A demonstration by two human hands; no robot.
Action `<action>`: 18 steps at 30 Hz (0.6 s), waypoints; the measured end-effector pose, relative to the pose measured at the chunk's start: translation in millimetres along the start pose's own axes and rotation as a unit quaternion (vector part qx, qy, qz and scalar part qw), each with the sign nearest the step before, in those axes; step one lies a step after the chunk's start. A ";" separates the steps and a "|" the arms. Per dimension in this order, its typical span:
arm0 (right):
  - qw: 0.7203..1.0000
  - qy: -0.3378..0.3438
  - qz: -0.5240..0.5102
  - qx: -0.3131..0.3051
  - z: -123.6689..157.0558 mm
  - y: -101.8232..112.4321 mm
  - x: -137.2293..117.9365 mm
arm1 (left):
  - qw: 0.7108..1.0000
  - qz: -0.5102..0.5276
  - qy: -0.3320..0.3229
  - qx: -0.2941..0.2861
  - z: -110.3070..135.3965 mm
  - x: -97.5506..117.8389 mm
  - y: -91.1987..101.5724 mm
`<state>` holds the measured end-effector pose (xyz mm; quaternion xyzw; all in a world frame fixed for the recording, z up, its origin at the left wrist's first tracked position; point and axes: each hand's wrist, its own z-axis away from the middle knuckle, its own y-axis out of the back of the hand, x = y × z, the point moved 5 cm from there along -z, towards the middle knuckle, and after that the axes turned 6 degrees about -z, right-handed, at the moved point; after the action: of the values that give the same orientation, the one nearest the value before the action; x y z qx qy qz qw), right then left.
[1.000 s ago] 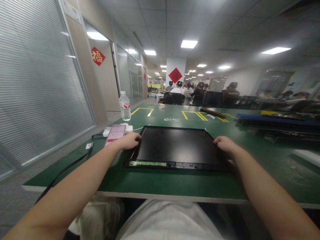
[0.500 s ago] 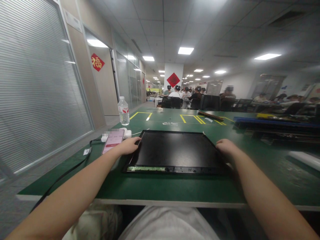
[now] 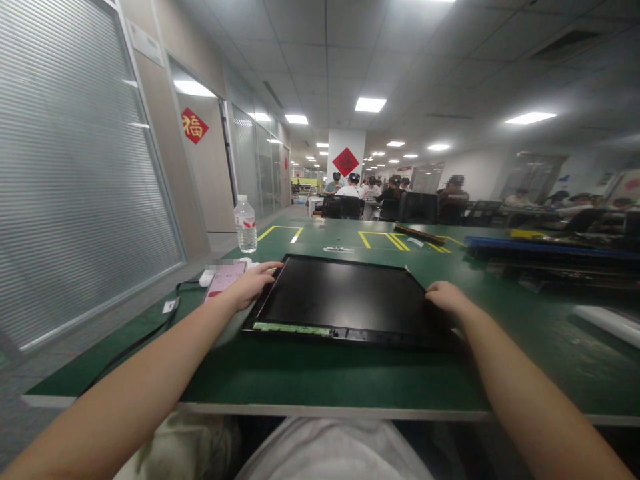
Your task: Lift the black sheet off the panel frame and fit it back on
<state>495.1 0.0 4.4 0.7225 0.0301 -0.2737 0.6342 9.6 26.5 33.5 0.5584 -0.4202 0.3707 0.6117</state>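
Left hand (image 3: 256,283), loosely open, touches the flat, black, rectangular screen panel's (image 3: 345,293) left edge; right hand (image 3: 444,297) grips its right edge.

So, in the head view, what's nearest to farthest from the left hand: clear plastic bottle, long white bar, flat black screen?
1. Flat black screen: right by the left hand.
2. Clear plastic bottle: ahead, beyond that hand.
3. Long white bar: far right, past the right hand.

White light from above, dim and greyish overall.
Ceiling panels (image 3: 370,105) glare; a soft sheen spreads across the black screen (image 3: 345,290); the view's right side smears, its edges stretched.
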 end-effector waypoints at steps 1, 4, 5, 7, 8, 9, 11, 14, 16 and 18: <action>1.000 -0.002 -0.002 0.001 -0.2 -0.3 0.6 | 1.000 0.009 0.017 0.013 0.5 0.1 0.3; 1.000 -0.010 -0.006 0.006 -0.6 -0.8 1.7 | 0.997 0.049 0.050 0.032 1.5 -0.2 -0.6; 1.000 -0.012 -0.006 0.007 -0.7 -0.9 1.9 | 0.996 0.065 0.057 0.031 1.5 -0.8 -1.4; 1.000 -0.009 -0.005 0.006 -1.0 -1.4 1.4 | 0.993 0.095 0.070 0.023 1.1 -3.0 -3.1; 1.000 -0.006 -0.004 0.007 -1.3 -1.6 1.0 | 0.991 0.106 0.078 0.020 0.7 -4.4 -3.7; 1.000 -0.002 -0.004 0.009 -1.7 -1.7 0.7 | 0.989 0.115 0.086 0.019 0.4 -5.7 -4.1; 1.000 -0.001 -0.007 0.008 -2.7 -2.4 0.7 | 0.987 0.127 0.100 0.018 0.3 -8.0 -4.9; 1.000 0.002 -0.008 0.002 -4.5 -4.1 1.4 | 0.984 0.136 0.117 0.013 1.1 -9.8 -6.5; 1.000 0.005 -0.007 0.001 -5.3 -5.0 2.1 | 0.983 0.137 0.124 0.007 1.6 -10.5 -7.1; 1.000 0.006 -0.007 0.005 -5.5 -4.9 2.7 | 0.983 0.132 0.127 -0.002 1.4 -11.5 -7.4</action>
<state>497.4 5.3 -0.9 0.7268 0.0373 -0.2739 0.6288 12.0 24.6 20.1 0.4456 -0.4097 0.5150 0.6069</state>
